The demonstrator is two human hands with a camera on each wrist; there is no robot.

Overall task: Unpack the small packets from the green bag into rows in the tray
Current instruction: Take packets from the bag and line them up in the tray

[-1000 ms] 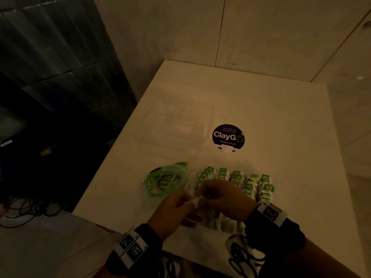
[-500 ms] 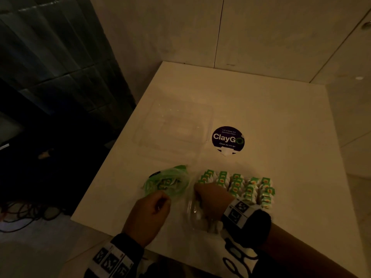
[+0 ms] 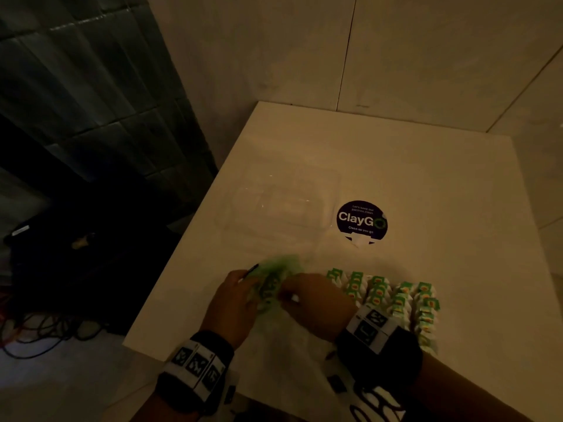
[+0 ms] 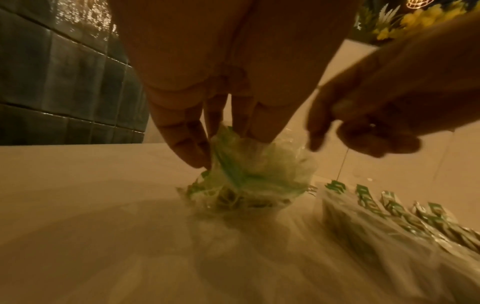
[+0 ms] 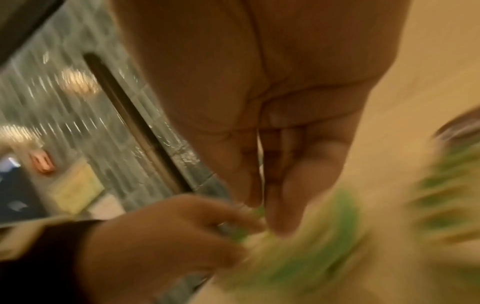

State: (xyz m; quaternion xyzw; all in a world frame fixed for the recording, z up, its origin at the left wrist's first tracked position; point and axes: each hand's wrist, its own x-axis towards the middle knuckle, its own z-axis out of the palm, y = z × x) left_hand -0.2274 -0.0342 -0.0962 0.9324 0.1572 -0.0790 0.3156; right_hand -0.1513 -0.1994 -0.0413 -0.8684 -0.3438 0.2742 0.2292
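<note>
The green bag [image 3: 272, 277] stands on the table between my hands, with small packets showing through its plastic [image 4: 255, 181]. My left hand [image 3: 254, 284] pinches the bag's gathered top from the left, fingers pointing down [image 4: 182, 144]. My right hand [image 3: 287, 295] meets the bag's right edge with thumb and fingers [image 5: 283, 209] closed together on a bit of green plastic; that view is blurred. To the right, green and white packets [image 3: 393, 295] stand in several rows in a clear tray [image 4: 335, 207].
A second clear plastic tray or lid [image 3: 274, 208] lies further back on the white table [image 3: 441, 184]. A dark round ClayGo sticker [image 3: 362, 220] sits beside it. The table's left edge drops to a dark floor with cables [image 3: 45, 333].
A second ago both hands held a packet over the tray's near left. The right hand set it down; both hands then moved left onto the green bag.
</note>
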